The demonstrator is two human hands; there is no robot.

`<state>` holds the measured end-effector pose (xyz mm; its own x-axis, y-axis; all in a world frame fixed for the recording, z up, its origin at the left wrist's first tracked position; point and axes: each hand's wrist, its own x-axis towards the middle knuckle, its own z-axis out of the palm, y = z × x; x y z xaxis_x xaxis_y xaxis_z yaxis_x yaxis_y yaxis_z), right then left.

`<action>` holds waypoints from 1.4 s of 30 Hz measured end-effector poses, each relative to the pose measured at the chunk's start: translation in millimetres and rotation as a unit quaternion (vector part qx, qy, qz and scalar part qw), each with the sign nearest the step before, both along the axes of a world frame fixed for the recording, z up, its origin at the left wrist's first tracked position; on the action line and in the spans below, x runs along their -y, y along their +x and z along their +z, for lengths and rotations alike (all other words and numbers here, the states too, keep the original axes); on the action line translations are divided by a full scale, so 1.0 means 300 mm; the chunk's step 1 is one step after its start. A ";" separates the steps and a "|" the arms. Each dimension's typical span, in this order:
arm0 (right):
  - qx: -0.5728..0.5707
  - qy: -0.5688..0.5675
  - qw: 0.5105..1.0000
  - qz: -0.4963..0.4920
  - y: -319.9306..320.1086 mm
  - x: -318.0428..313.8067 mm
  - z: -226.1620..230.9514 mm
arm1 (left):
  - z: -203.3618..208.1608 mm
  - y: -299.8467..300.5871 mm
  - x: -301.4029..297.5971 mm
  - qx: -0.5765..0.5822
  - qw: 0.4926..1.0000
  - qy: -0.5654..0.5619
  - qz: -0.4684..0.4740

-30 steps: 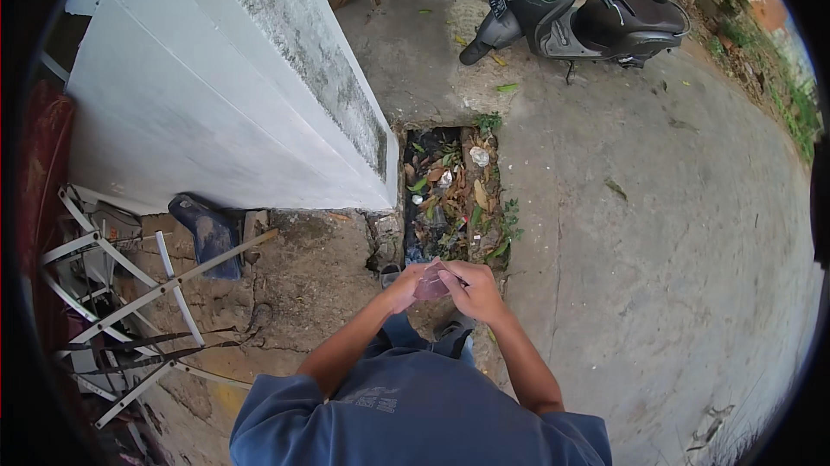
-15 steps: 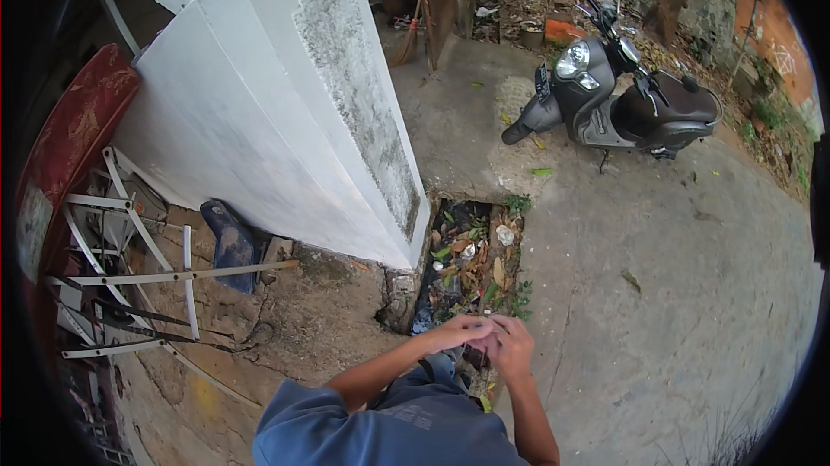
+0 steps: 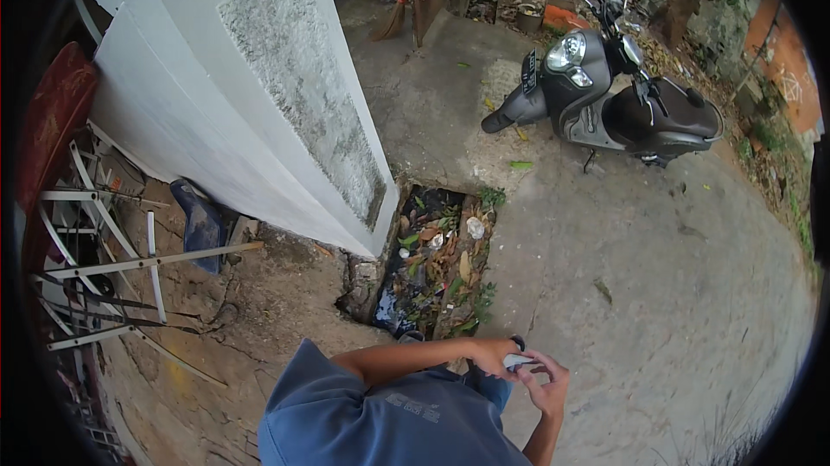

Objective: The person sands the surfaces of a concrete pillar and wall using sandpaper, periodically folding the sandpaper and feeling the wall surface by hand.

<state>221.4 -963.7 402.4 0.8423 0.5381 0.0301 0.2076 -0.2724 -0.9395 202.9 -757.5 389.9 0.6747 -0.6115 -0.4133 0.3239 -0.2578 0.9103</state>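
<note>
In front of my body, low in the view, my left hand (image 3: 494,357) and my right hand (image 3: 550,386) meet. Between them is a small whitish object (image 3: 516,362), too small for me to tell its kind. My left fingers are closed on it, and my right thumb and fingers curl about its other side. A small dark item (image 3: 519,342) shows at the far edge of my left hand; I cannot make out what it is. My blue shirt (image 3: 389,423) covers the upper part of my left arm.
Ahead lies an open drain (image 3: 437,263) with leaves and litter. A white pillar (image 3: 203,103) stands at its left, beside a metal frame (image 3: 95,250) and a dark blue piece (image 3: 201,228). A grey scooter (image 3: 596,103) is parked on the concrete (image 3: 622,233); a broom (image 3: 394,16) leans farther back.
My hands have moved to the right and slightly lower, and the whitish object now shows between them. The view has shifted, so the pillar and drain sit farther left.
</note>
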 end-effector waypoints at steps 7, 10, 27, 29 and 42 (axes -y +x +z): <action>-0.021 -0.047 0.998 0.043 0.564 0.185 -0.107 | -0.099 0.437 0.222 0.000 0.989 0.098 0.115; 0.072 -0.185 0.951 0.239 0.770 0.108 0.026 | -0.248 0.446 0.256 0.055 0.970 0.160 0.175; 0.202 -0.412 0.647 0.609 1.245 -0.358 0.022 | -0.102 0.769 0.143 0.086 0.850 0.372 0.364; 0.237 -0.410 0.703 0.531 1.348 -0.399 0.068 | -0.092 0.891 0.041 0.083 0.861 0.378 0.332; 0.392 -0.029 0.674 0.625 1.578 -0.974 0.006 | -0.038 1.024 -0.426 0.024 0.710 0.425 0.561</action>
